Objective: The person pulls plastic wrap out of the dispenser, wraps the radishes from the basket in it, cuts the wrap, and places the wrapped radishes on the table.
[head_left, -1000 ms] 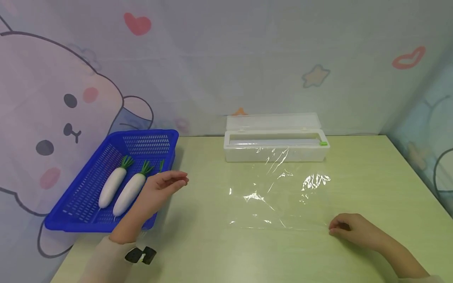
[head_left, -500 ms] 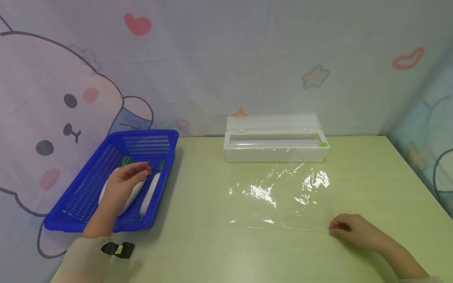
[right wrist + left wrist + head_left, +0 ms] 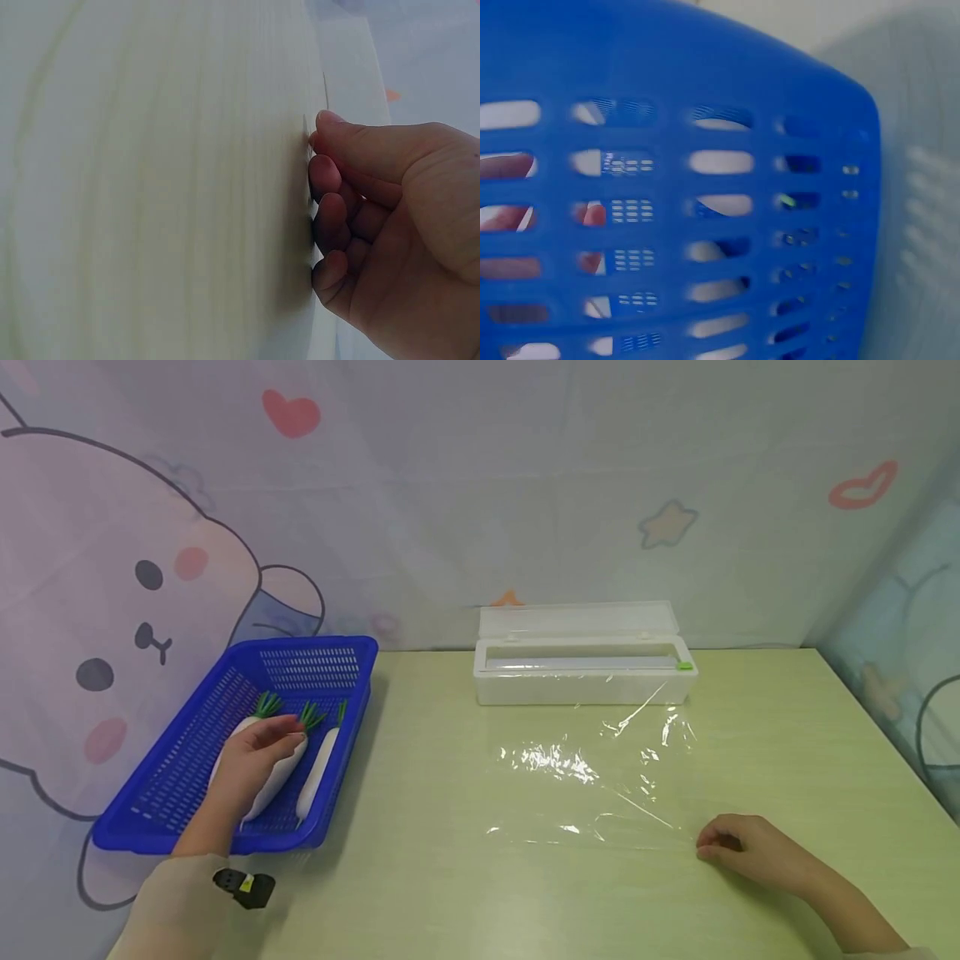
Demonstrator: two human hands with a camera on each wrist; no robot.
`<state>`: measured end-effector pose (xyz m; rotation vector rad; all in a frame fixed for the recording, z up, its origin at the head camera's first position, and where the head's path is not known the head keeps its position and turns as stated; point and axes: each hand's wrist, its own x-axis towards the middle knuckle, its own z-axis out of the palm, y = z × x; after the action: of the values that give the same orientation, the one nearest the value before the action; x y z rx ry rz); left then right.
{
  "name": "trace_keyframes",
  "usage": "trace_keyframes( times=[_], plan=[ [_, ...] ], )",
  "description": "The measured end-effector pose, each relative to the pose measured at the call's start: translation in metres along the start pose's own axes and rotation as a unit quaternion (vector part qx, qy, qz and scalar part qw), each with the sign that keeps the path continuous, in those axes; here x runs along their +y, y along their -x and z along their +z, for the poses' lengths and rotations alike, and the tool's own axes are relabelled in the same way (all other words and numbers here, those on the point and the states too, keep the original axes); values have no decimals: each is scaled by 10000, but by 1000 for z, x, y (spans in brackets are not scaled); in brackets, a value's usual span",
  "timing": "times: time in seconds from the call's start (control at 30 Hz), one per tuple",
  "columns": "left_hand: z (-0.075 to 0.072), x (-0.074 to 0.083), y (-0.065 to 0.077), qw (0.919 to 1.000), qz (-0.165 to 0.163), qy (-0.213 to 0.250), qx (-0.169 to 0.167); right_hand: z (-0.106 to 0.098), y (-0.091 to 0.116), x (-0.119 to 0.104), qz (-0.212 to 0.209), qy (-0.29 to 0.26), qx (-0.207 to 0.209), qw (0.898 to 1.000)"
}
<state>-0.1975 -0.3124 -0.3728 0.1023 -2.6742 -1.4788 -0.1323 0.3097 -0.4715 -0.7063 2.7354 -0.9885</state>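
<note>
Some radishes beneath the relaxed left hand, thumb parted, right hand pinching clear film

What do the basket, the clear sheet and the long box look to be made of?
Basket: likely moulded plastic, smooth blue, judging by its regular slots and rounded corners.
Clear sheet: apparently thin plastic film, glossy, with sharp glints; the tabletop shows through.
Long box: probably hard white plastic, smooth, with clean edges; its translucent-looking lid may be too.

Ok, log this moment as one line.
left hand: at radishes | right hand: pinches film at corner | basket: holds radishes | box: open
</note>
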Motion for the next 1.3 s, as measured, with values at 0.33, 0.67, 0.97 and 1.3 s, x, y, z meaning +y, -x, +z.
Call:
trace_keyframes(
  times=[0.33, 0.67, 0.97, 1.3],
  plan=[
    [8, -8, -7, 9972, -283, -468, -507, 1, 0, -1, 27, 108, 49, 9999],
    [13, -18, -13, 9850, -372, -1235, -1150, 2, 2, 0, 44, 124, 134, 9998],
    [18, -25, -16, 9680, -614, -1611, -1822, 5, 4, 0, -152, 94, 316, 9993],
    [18, -25, -15, 9617, -844, -1602, -2057, 4, 2, 1, -103, 58, 325, 9994]
  ],
)
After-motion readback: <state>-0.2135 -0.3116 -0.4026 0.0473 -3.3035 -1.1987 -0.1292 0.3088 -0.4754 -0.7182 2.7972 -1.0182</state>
